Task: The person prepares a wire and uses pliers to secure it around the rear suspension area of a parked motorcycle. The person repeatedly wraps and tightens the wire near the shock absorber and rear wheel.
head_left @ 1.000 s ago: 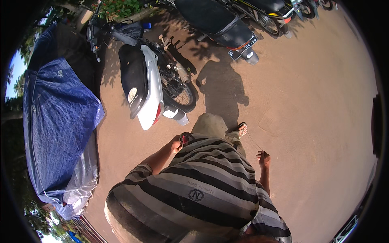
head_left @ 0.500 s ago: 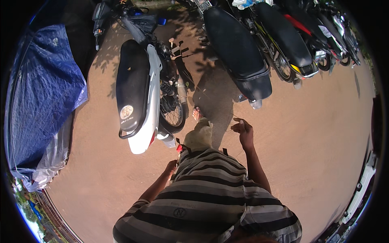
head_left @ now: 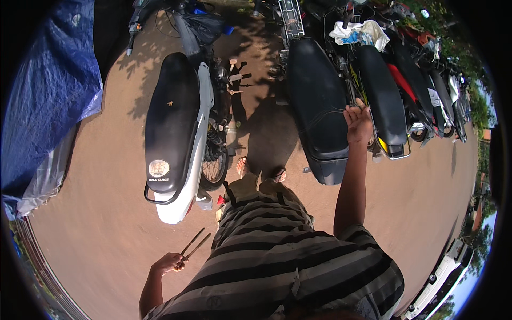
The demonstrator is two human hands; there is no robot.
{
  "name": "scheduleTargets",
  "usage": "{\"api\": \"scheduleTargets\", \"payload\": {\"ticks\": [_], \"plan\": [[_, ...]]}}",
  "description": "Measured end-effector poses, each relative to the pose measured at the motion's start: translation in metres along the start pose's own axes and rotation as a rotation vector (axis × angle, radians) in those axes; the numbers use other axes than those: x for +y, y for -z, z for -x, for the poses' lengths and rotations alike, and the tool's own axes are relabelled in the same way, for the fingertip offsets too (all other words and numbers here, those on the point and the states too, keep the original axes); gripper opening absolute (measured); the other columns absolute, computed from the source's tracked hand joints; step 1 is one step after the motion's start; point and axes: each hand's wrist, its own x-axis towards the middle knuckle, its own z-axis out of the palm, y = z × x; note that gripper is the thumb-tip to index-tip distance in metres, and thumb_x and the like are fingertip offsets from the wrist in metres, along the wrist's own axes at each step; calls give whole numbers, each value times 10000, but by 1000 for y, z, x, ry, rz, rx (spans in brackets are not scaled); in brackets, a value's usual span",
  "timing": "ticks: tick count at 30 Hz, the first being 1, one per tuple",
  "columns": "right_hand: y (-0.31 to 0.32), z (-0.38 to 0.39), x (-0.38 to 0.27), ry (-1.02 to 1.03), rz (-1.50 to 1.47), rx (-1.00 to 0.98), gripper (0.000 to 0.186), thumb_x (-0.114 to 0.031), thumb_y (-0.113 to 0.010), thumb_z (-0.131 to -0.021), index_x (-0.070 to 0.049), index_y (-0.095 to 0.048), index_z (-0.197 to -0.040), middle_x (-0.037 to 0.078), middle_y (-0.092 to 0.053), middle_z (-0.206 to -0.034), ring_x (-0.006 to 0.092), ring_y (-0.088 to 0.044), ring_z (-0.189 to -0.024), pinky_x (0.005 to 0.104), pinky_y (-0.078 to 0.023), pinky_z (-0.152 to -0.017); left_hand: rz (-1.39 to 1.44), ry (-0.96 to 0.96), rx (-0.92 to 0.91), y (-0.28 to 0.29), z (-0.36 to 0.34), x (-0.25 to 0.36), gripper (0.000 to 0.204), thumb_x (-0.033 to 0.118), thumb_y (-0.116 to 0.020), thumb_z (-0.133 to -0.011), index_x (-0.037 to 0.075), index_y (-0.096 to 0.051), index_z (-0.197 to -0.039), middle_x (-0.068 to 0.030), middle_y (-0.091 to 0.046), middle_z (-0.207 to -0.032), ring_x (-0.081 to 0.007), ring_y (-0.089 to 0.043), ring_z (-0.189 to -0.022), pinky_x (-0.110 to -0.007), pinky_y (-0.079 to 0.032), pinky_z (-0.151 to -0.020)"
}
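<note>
My left hand (head_left: 170,262) is out at the lower left, closed round a slim metal tool with two long arms spread in a V (head_left: 195,242); whether it is tongs or pliers I cannot tell. My right hand (head_left: 358,124) is raised at the right, fingers curled and pinching a thin dark wire (head_left: 332,111) that trails left over a black motorcycle seat (head_left: 316,101). The hand appears beside this seat's right edge, near the neighbouring motorcycle's black seat (head_left: 381,93). What else the fingers may hold is hidden.
A white motorcycle with a long black seat (head_left: 173,117) stands at left. Several parked motorcycles line the right, one carrying a white and blue cloth bundle (head_left: 360,35). A blue tarpaulin (head_left: 45,90) covers something far left. A white vehicle (head_left: 437,274) is at the lower right.
I have stepped closer to the parked motorcycles. My right hand has moved up and right with the wire. My left hand has swung out leftward, bringing the two-armed tool into view.
</note>
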Motion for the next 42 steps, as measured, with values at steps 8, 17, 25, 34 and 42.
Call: {"api": "scheduleTargets", "payload": {"ticks": [8, 17, 25, 34, 42], "plan": [[-139, 0, -65, 675, 602, -401, 395, -260, -453, -1117, 53, -666, -1230, 69, -670, -802, 175, -702, -802, 322, -566, -782, -65, 295, 122, 21, 81, -2, 368, 248, -453, -1087, 41, -758, -1104, -27, -670, -786, -103, -586, -641, -264, -534, -607], [-354, 154, 175, 1191, 739, -1264, 256, -174, -623, -947, -121, -722, -1176, 55, -695, -1000, 251, -624, -1061, 494, -392, -1087, 269, -524, 347, -127, 112, 103, 425, 379, -524, -1055, 10, -718, -1135, -16, -622, -767, -138, -553, -721, -319, -461, -699], [-324, 210, 285, 943, 765, -1684, 143, -182, -632, -929, -119, -735, -1006, 56, -651, -1158, 271, -541, -1269, 544, -335, -1156, 913, -830, 474, -216, 35, 103, 537, 465, -524, -1057, -35, -679, -1176, -14, -610, -748, -134, -521, -682, -273, -408, -662], [-342, 201, 264, 1080, 894, -1718, 330, -144, -684, -895, -104, -712, -1221, 89, -630, -1322, 298, -512, -1339, 504, -342, -1158, 1186, -1103, 499, -175, 3, 133, 493, 400, -511, -1076, -46, -656, -1227, -17, -592, -743, -119, -494, -668, -256, -393, -652], [-362, 198, 234, 1019, 879, -1732, 448, -152, -774, -824, -86, -676, -1257, 68, -627, -1292, 269, -543, -1267, 448, -396, -1086, 1099, -1162, 562, -140, 12, 179, 488, 397, -484, -1090, -33, -656, -1243, -6, -572, -735, -113, -473, -660, -251, -383, -662]]}}
